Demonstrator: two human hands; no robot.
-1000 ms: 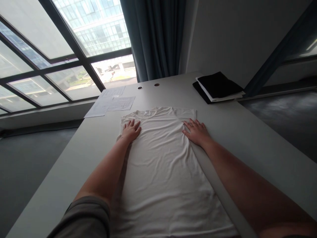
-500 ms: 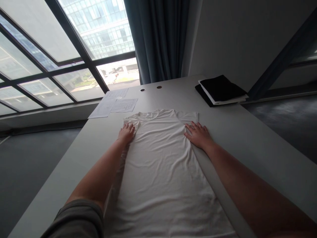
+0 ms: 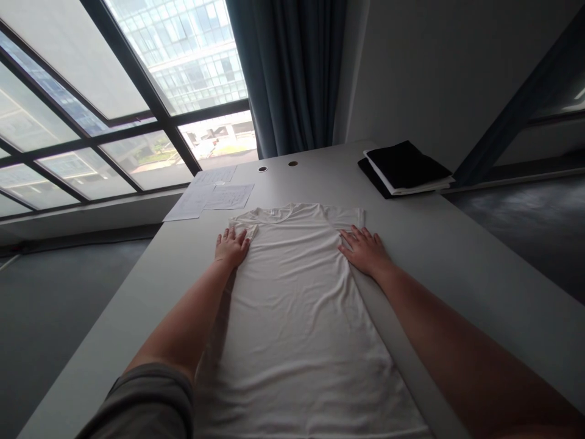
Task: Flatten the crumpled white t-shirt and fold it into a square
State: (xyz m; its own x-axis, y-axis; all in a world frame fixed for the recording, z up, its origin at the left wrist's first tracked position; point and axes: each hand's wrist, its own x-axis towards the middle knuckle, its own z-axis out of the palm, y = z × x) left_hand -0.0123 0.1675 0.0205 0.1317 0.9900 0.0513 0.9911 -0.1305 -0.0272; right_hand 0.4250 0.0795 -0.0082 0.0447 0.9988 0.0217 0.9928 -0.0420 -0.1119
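A white T-shirt (image 3: 297, 305) lies spread on the table, its neckline at the far end and slight wrinkles across its body. My left hand (image 3: 231, 247) rests with fingers stretched out on the left edge, by the left sleeve. On the opposite side, my right hand (image 3: 364, 249) lies flat with spread fingers at the right edge, just below the right sleeve. Neither hand grips the cloth. The near end of the shirt runs out of view at the bottom.
The pale table (image 3: 178, 268) extends to both sides. Several paper sheets (image 3: 231, 196) lie at its far left. A stack of folded black and white cloth (image 3: 406, 167) sits at the far right. Beyond are a dark blue curtain (image 3: 292, 79) and a large window (image 3: 201, 55).
My left hand has shifted slightly to the left at the sleeve, its fingers a little more spread. My right hand stays in nearly the same place.
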